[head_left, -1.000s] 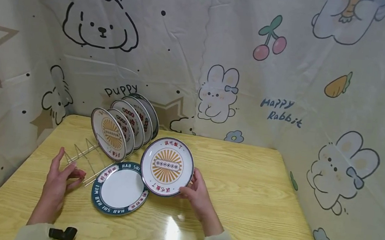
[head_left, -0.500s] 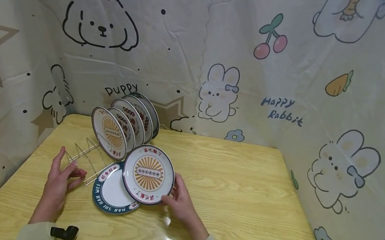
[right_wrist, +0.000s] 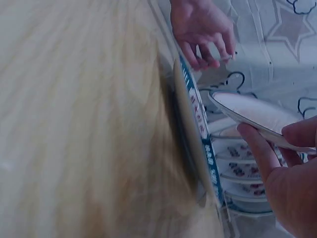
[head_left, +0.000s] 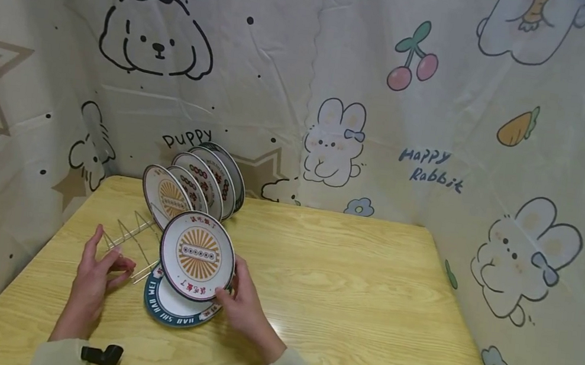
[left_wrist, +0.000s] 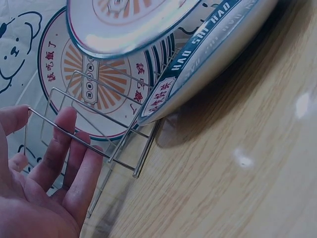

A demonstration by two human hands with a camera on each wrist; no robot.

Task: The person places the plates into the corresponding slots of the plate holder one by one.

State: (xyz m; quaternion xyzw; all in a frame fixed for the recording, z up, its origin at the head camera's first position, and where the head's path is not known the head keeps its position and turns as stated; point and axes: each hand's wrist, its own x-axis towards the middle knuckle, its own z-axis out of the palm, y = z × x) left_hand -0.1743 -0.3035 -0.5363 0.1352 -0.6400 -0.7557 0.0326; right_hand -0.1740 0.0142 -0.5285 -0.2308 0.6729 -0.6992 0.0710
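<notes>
My right hand (head_left: 246, 304) grips a white plate (head_left: 197, 256) with an orange sunburst by its right edge, thumb on the front. The plate is tilted up above a green-rimmed plate (head_left: 172, 307) lying by the rack and partly covers it. My left hand (left_wrist: 54, 173) holds the near end of a wire dish rack (left_wrist: 94, 104), its fingers about the top wire. Several plates stand on edge in the rack's far part, the nearest a sunburst plate (head_left: 157, 192). In the right wrist view, the held plate (right_wrist: 257, 114) shows nearly edge-on.
The rack stands on a wooden table (head_left: 345, 295), left of its middle. Behind and at the sides hangs a printed cloth (head_left: 284, 57) with cartoon animals. The near slots of the rack, beside my left hand, show bare wires.
My right hand has carried the sunburst plate leftward, from beside the green-rimmed plate to over it and closer to the rack. My left hand has stayed on the rack.
</notes>
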